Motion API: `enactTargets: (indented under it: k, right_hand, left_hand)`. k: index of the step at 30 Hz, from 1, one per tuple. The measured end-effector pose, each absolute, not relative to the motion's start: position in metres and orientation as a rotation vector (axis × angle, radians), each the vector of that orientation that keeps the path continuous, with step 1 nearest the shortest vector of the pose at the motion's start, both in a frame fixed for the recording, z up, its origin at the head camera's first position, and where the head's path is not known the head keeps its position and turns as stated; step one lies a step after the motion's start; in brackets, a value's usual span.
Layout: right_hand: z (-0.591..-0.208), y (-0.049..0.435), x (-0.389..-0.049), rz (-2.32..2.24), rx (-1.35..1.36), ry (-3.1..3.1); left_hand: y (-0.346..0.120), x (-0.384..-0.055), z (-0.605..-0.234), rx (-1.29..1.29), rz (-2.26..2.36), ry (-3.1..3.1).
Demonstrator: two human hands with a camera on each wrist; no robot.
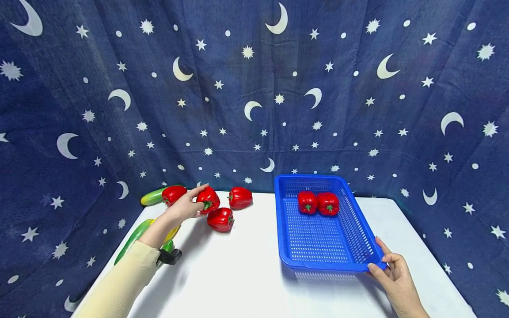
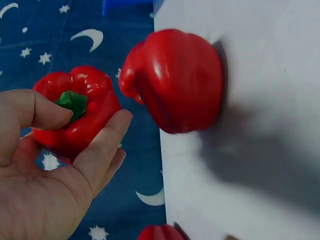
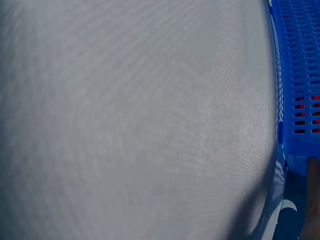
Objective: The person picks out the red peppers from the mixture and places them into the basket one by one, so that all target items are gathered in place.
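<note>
My left hand [image 1: 184, 210] holds a red bell pepper [image 1: 210, 197] at the left back of the table. In the left wrist view the thumb lies by the green stem of this pepper [image 2: 94, 80], with fingers around its other side. Two more red bell peppers, one behind [image 1: 240, 198] and one in front [image 1: 221, 220], lie just right of that hand. At the right, my right hand [image 1: 397, 280] grips the near right corner of a blue plastic basket [image 1: 326, 266], thumb on the rim. Two red bell peppers [image 1: 307, 201] sit side by side inside the basket.
Another red bell pepper [image 1: 173, 194] lies behind my left wrist, beside a long green-and-yellow vegetable [image 1: 153, 197]. A long green vegetable [image 1: 133, 240] and a yellow one [image 1: 172, 235] are partly hidden by the left forearm. A starry blue curtain [image 1: 222, 110] stands behind the white table [image 1: 238, 274].
</note>
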State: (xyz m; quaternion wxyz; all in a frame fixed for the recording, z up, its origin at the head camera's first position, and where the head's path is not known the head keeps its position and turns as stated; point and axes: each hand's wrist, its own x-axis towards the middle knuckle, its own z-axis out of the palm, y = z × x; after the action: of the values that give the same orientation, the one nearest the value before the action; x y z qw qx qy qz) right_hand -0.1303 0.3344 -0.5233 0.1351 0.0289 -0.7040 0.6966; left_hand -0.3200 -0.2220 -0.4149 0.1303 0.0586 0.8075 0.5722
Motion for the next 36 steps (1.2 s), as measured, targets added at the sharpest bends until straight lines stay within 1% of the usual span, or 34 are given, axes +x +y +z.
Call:
enactTargets:
  k: [15, 24, 36]
  right_hand:
    - [-0.525, 0.336, -0.131, 2.018, 0.104, -2.037]
    - [-0.523, 0.335, -0.13, 2.034, 0.126, -2.031]
    - [-0.522, 0.333, -0.13, 2.023, 0.133, -2.03]
  left_hand:
    - [-0.182, -0.305, -0.394, 0.356, 1.605, 2.331]
    - [-0.155, -0.299, -0.389, 0.439, 1.649, 2.238]
    - [-0.12, -0.286, -0.384, 0.557, 1.582, 2.222]
